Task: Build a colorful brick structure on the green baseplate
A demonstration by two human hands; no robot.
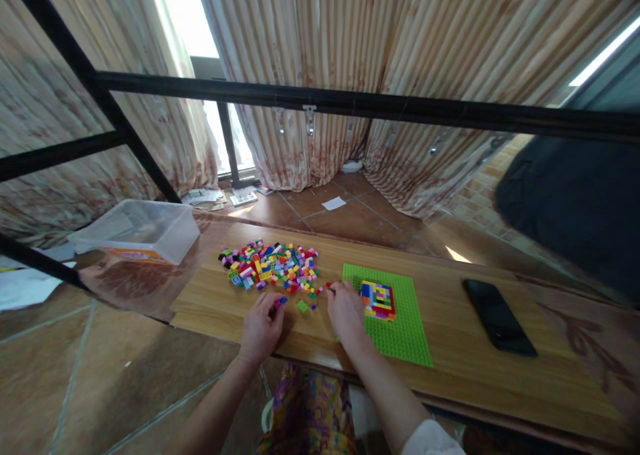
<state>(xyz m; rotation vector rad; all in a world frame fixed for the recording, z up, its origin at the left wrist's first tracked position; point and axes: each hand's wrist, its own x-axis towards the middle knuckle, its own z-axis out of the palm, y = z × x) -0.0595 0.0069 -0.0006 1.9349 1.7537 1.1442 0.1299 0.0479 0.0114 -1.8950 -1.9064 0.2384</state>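
Note:
A heap of small coloured bricks (273, 266) lies on the wooden table (465, 368). To its right sits a green baseplate (403, 328) with a low multicoloured block of bricks (379, 299) built on it. My left hand (261, 327) rests on the table below the heap, fingers curled around a small purple brick (281, 302). My right hand (345, 312) lies at the baseplate's left edge, fingertips pinched at a small red brick (329, 285). A loose green brick (302, 306) lies between my hands.
A clear plastic box (143, 230) stands at the table's far left. A black phone (499, 316) lies on the right. A black metal frame (350, 102) crosses above the table, with curtains (350, 62) and papers on the tiled floor behind.

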